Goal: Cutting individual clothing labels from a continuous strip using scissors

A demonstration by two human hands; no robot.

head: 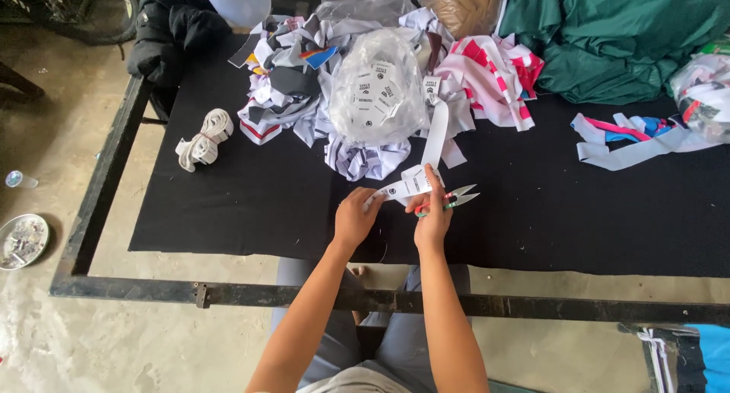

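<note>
My left hand point(355, 217) pinches the near end of a white strip of printed labels point(426, 157) that runs up toward a clear bag of cut labels point(378, 85). My right hand point(433, 214) holds small thread snips point(456, 198) with red and green grips, their blades apart and pointing right. The same hand also touches the strip just beside the left hand. Both hands hover over a black cloth point(266, 203) that covers the table.
Fabric scraps point(293, 89) in grey, white and pink pile up behind the bag. A roll of white elastic point(204, 139) lies at left, green cloth point(608, 36) at back right, pale strips point(631, 146) at right. A black metal frame point(228, 294) edges the table.
</note>
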